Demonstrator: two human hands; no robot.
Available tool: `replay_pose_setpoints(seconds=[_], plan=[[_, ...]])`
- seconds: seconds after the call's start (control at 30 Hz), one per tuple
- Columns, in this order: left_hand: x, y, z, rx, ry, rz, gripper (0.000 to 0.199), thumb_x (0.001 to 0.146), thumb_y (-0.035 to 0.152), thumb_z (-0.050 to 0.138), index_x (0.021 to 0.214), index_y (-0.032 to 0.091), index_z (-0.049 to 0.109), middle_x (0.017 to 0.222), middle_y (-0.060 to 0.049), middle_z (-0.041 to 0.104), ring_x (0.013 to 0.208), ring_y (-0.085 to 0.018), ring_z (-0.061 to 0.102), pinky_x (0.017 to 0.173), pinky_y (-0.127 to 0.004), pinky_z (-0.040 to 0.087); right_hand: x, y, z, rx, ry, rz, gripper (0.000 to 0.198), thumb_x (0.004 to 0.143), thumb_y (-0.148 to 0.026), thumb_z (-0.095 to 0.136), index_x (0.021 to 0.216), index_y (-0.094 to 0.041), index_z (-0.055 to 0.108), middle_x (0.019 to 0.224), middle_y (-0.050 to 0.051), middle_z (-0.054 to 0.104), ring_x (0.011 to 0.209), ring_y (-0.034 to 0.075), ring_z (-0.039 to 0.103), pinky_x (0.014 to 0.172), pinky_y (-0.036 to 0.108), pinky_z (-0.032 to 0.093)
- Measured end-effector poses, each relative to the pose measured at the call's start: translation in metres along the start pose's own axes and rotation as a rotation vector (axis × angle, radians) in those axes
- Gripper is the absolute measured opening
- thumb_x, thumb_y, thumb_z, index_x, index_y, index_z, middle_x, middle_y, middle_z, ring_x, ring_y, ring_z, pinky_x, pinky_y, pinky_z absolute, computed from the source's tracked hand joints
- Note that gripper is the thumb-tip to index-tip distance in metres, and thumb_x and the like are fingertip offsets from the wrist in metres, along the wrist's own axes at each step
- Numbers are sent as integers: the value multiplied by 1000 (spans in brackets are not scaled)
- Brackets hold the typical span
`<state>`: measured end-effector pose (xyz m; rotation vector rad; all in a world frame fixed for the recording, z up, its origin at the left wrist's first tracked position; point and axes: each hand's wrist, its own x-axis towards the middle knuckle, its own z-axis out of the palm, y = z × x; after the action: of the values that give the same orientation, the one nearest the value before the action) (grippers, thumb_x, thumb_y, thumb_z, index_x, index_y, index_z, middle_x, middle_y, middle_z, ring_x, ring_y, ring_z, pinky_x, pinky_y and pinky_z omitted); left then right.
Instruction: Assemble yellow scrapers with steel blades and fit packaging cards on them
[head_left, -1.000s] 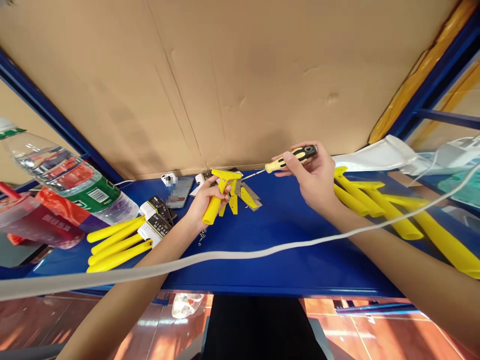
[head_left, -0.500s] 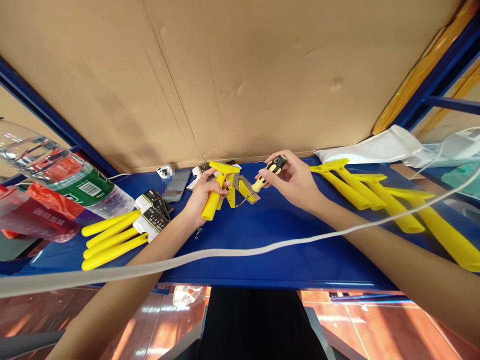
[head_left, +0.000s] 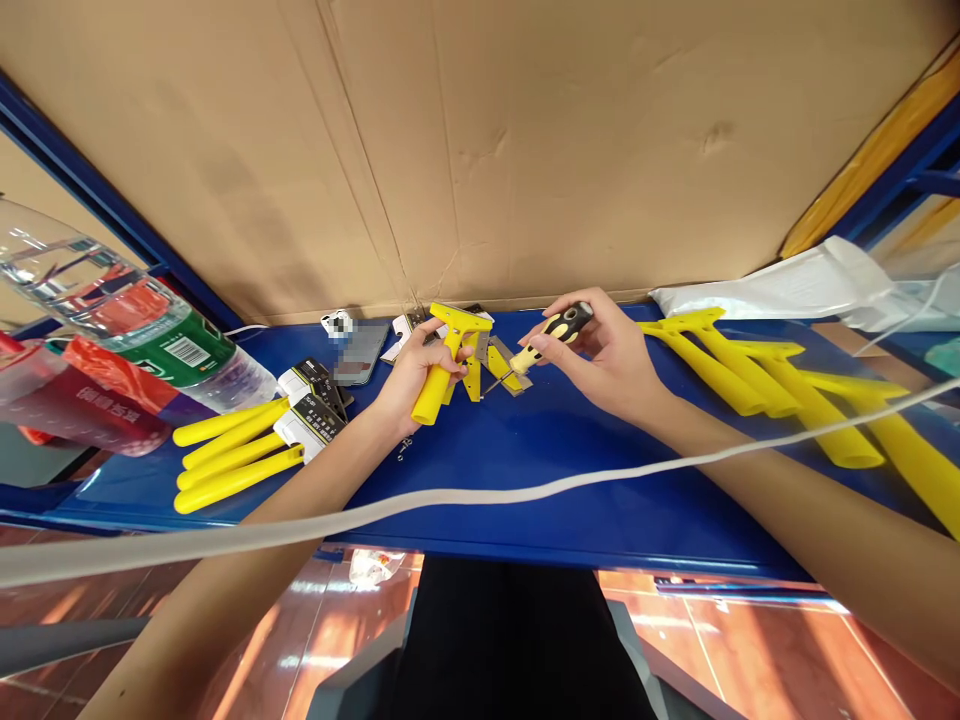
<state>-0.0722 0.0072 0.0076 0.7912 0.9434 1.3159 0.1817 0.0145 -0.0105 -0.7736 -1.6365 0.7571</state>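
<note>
My left hand (head_left: 420,375) is closed around a yellow scraper handle (head_left: 442,375) with a flat T-shaped head at its upper end. In my right hand (head_left: 600,350) is a screwdriver (head_left: 559,327) with a black and cream grip; its shaft points down and left. The tip is near several flat yellow pieces (head_left: 501,362) and metal blades (head_left: 523,383), which lie just right of the held handle. Whether the tip touches them I cannot tell. Small screws (head_left: 403,447) lie on the blue shelf (head_left: 510,450) by my left wrist.
Several yellow T-headed handles (head_left: 821,415) lie at the right, beside a white plastic bag (head_left: 765,292). Packaged yellow-handled tools (head_left: 232,465), a phone (head_left: 364,350) and a large water bottle (head_left: 165,335) are at the left. A white cable (head_left: 480,496) crosses in front.
The view has shifted slightly, so things appear a little higher and mostly farther right. Both hands keep the same holds on the scraper handle and the screwdriver.
</note>
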Motion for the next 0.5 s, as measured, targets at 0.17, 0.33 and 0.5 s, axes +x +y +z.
replay_pose_setpoints(seconds=[0.17, 0.33, 0.5], plan=[[1, 0, -2, 1, -8, 5, 82, 55, -5, 74, 131, 24, 63, 116, -6, 79, 93, -17, 77, 72, -24, 56, 3, -8, -2, 24, 77, -6, 53, 88, -70, 97, 114, -35, 67, 103, 3, 86, 97, 33, 86, 83, 52, 75], [2, -1, -2, -9, 0, -16, 84, 55, -5, 73, 133, 23, 61, 119, -8, 79, 92, -17, 77, 71, -24, 57, 10, -16, -8, 32, 180, -29, 53, 89, -74, 94, 116, -35, 68, 102, 6, 83, 111, 38, 87, 83, 54, 77], [-3, -3, 2, -55, -22, -88, 81, 55, -7, 70, 130, 22, 60, 122, -9, 79, 91, -17, 77, 70, -23, 58, 24, -9, -21, 36, 289, -112, 60, 91, -81, 90, 123, -35, 68, 111, 9, 83, 126, 44, 86, 82, 53, 79]])
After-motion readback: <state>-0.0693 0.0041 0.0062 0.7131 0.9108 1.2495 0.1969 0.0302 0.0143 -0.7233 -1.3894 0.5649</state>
